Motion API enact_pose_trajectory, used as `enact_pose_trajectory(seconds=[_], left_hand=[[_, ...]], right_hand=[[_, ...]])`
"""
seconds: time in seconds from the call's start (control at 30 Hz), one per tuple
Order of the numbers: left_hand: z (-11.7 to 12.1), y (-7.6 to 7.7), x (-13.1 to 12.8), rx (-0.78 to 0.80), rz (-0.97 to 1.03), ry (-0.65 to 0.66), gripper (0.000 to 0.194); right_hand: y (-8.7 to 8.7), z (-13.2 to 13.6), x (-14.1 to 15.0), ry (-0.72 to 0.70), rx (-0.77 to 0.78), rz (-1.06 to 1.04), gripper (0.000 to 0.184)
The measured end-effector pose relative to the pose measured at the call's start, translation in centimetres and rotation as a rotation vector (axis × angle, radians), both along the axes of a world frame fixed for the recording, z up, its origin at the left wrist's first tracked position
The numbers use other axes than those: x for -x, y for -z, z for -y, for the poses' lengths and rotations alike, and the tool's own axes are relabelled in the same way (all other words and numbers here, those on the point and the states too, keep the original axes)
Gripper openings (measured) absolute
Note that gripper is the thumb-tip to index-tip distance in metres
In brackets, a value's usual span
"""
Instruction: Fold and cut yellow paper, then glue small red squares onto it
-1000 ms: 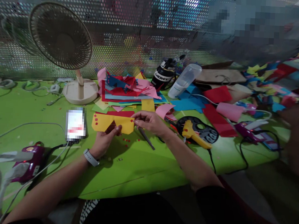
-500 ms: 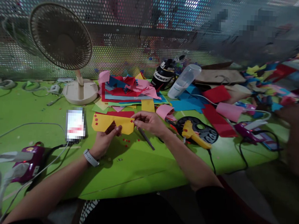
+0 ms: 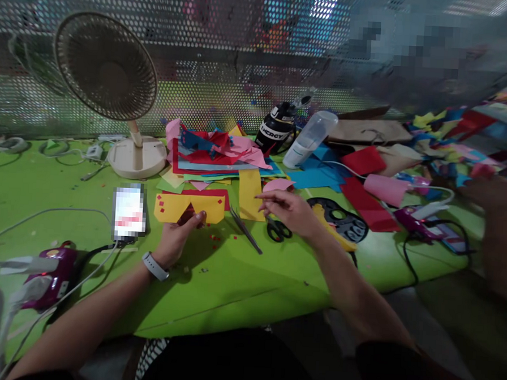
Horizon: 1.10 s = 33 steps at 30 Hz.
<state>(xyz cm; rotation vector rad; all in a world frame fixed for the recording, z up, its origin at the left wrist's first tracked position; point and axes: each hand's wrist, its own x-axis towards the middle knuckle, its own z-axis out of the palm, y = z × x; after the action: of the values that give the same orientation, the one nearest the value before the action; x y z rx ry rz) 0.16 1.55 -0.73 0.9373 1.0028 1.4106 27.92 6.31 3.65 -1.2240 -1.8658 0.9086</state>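
My left hand is closed on the lower edge of a yellow paper cutout with a notch in its middle. Small red paper squares sit at both ends of the cutout. Off to the right, my right hand is in the air with its fingers apart and nothing visible in them. Beneath it are black-handled scissors, partly covered by the hand. Metal tweezers lie between my hands. Loose red bits are scattered below the cutout. A yellow glue gun on a black stand is partly hidden by my right hand.
A fan, a blurred-out phone and a purple power adapter with cables stand left. Behind my hands is a pile of coloured paper, with a black bottle and a clear bottle. Another person's arm is at right.
My right hand has left the cutout's right end and moved right, over the scissors and towards the glue gun. The left hand keeps the cutout in nearly the same place.
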Motion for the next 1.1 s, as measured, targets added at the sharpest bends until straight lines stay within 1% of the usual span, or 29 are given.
enact_pose_trajectory(seconds=[0.07, 0.17, 0.23, 0.3, 0.37, 0.53, 0.63, 0.77, 0.87, 0.93, 1.03, 1.1], left_hand=[[-0.1, 0.0, 0.0, -0.011, -0.012, -0.001, 0.028], [-0.2, 0.0, 0.0, -0.013, -0.019, -0.010, 0.025], [-0.2, 0.0, 0.0, 0.007, -0.012, -0.022, 0.027], [-0.3, 0.0, -0.1, 0.025, -0.007, -0.027, 0.029], [-0.3, -0.1, -0.1, 0.023, -0.005, -0.025, 0.030], [-0.3, -0.2, -0.1, 0.028, 0.005, -0.031, 0.030], [-0.3, -0.2, -0.1, 0.032, 0.032, -0.029, 0.030], [-0.2, 0.0, -0.1, 0.045, 0.063, -0.040, 0.033], [-0.2, 0.0, 0.0, 0.048, 0.072, -0.044, 0.034], [-0.2, 0.0, 0.0, 0.048, 0.071, -0.048, 0.034], [-0.1, -0.1, 0.0, 0.053, 0.056, -0.059, 0.033], [-0.1, -0.2, 0.0, 0.058, 0.052, -0.063, 0.033]], right_hand=[[0.6, 0.8, -3.7, 0.187, -0.087, 0.192, 0.030], [1.7, 2.3, -9.0, 0.417, -0.165, 0.582, 0.037], [2.5, 3.1, -11.6, 0.468, -0.120, 0.760, 0.044], [3.2, 3.7, -13.3, 0.464, -0.041, 0.833, 0.048], [3.8, 4.1, -14.2, 0.432, 0.004, 0.864, 0.050], [5.0, 4.3, -15.6, 0.325, -0.013, 0.920, 0.051], [5.4, 4.1, -15.7, 0.312, -0.039, 0.975, 0.049], [5.2, 3.9, -15.1, 0.325, -0.056, 1.041, 0.039], [5.0, 4.1, -14.4, 0.415, -0.080, 1.050, 0.034], [4.8, 4.4, -14.1, 0.500, -0.082, 0.987, 0.032], [4.1, 4.8, -13.6, 0.687, -0.112, 0.813, 0.034], [3.3, 4.8, -12.7, 0.773, -0.204, 0.648, 0.037]])
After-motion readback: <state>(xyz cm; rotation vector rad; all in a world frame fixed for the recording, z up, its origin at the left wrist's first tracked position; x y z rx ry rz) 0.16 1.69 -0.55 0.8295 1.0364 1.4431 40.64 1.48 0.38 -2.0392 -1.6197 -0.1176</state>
